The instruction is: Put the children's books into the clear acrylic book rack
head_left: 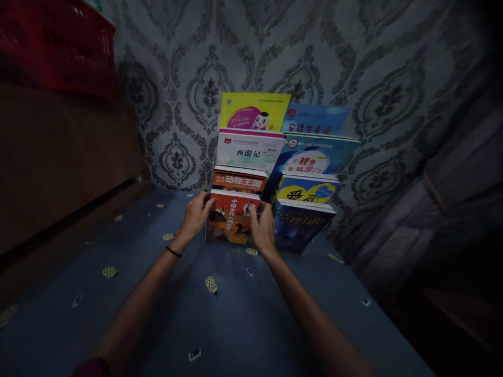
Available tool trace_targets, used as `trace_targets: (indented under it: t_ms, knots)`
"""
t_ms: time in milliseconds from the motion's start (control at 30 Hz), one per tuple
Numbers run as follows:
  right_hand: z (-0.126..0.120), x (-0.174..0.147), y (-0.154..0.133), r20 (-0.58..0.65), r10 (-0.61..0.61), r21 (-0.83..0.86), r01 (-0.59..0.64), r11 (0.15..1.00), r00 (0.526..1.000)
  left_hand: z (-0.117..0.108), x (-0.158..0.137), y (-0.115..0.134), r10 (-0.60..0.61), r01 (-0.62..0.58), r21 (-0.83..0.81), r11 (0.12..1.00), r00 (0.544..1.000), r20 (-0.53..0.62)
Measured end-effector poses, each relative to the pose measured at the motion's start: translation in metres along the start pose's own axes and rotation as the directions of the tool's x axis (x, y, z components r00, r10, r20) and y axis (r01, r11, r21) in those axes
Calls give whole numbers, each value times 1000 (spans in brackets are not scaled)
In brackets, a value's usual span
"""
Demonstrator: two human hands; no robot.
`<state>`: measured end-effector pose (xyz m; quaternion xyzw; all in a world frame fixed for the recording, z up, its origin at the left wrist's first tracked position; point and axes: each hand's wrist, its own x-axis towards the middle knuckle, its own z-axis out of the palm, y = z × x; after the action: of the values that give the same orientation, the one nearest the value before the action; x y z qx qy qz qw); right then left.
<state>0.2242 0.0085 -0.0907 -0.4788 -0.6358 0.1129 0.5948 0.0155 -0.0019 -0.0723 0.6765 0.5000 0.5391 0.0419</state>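
Above a blue pineapple-print cloth (157, 324), a person's left hand (195, 214) and right hand (264, 228) clasp opposite edges of a red book (230, 217), fingers (253, 217) bent around them; a dark-blue book (301, 225) stands beside it, more books (251, 149) behind, before patterned wallpaper (168, 78).

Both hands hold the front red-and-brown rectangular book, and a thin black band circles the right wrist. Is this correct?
Not quite: the head view shows the thin black band on the left wrist. The left hand and right hand do hold the front red-and-brown rectangular book.
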Motion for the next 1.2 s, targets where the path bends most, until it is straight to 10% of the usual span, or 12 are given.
trace_targets:
  t_ms: [300, 1200]
  knots:
    - [-8, 6, -15, -15, -237, -82, 235, 969, 971, 5, 0, -3, -28, 28, -88, 996, 1000, 3]
    - [5, 15, -15, -7, 93, 69, -92, 993, 996, 12, 5, 0, -122, 124, -48, 991, 991, 47]
